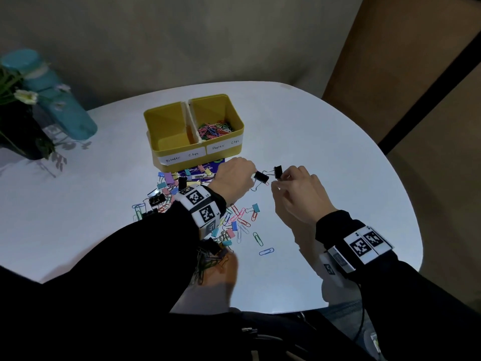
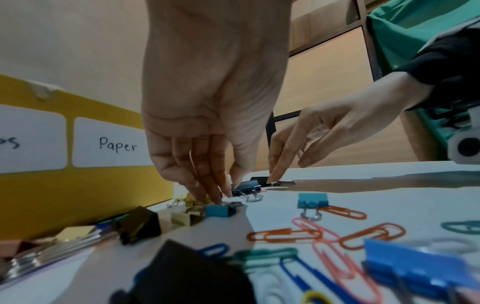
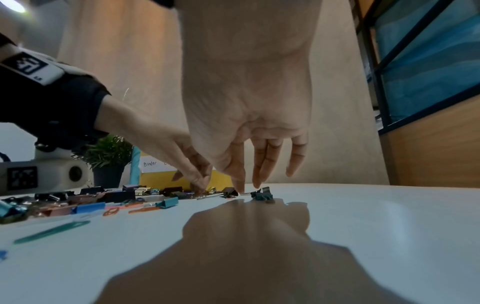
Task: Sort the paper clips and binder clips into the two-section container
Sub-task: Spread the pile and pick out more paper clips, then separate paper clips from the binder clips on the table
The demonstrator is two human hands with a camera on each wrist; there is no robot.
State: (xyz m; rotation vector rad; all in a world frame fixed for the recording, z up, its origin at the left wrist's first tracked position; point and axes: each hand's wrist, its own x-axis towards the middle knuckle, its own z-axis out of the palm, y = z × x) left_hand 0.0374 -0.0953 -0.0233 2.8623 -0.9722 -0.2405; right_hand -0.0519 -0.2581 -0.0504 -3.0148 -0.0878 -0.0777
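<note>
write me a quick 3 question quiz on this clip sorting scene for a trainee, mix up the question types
1. True or false: the section labelled Binder Clips already holds a heap of binder clips.
2. Multiple choice: what lies in the section labelled Paper Clips? A) black binder clips B) coloured paper clips C) nothing
3. Short answer: both hands reach toward two small items on the table, in front of the yellow container. What are they, and what colour?

Key
1. False; it looks empty.
2. B; coloured paper clips.
3. Binder clips, black: one at the left hand, one at the right hand.
</note>
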